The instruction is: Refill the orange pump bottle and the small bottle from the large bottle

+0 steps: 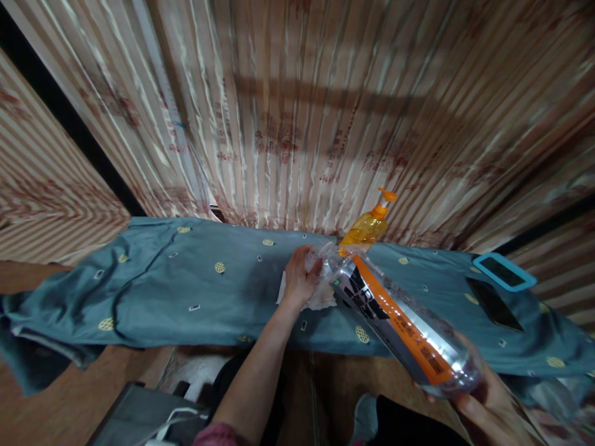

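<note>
Labelled bottle (395, 319) partly hides the yellow pump bottle (365, 228).

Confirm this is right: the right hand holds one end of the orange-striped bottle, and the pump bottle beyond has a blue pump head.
No: the pump head is orange, not blue, as the head view shows. The right hand does hold one end of the orange-striped bottle, with the pump bottle beyond.

The person is wearing a dusky pinkish-red sleeve (217, 435), whose edge is leaving the left forearm (264, 365) bare. The person is also wearing black trousers (411, 424) and a pale grey-blue shoe (365, 416) with a rounded toe.
</note>
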`<state>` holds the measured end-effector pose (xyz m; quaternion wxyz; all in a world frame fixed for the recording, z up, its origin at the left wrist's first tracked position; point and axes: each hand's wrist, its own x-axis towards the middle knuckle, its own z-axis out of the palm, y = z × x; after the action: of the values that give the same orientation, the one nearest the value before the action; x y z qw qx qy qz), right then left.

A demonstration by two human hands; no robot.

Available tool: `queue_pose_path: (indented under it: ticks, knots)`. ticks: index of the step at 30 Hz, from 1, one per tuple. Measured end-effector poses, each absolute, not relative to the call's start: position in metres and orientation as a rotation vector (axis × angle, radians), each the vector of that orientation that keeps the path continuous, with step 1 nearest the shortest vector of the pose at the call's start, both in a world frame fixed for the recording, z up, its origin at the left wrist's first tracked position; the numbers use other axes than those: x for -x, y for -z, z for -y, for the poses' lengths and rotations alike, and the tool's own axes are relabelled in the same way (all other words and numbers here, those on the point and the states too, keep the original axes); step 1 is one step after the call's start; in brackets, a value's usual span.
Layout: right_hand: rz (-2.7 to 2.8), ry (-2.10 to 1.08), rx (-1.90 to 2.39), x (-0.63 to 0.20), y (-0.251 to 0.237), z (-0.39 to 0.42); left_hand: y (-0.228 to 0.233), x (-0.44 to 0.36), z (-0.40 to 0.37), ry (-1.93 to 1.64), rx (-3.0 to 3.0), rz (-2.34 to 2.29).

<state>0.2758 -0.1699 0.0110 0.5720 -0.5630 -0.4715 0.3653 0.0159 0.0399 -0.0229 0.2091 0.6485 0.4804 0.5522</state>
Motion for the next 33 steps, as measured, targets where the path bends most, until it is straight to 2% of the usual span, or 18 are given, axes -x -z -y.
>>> queue_pose_path:
  ticks: [9,18,33]
  knots:
    - [1.089,-0.868,1.320,-0.267,-0.022,0.170,0.024,-0.016,-0.041,-1.539,-1.798,-1.325]
    - [1.107,-0.844,1.374,-0.276,-0.005,0.174,0.027,-0.017,-0.042,-1.564,-1.783,-1.316]
    - [1.074,-0.835,1.390,-0.274,-0.010,0.173,0.026,-0.016,-0.043,-1.577,-1.809,-1.294]
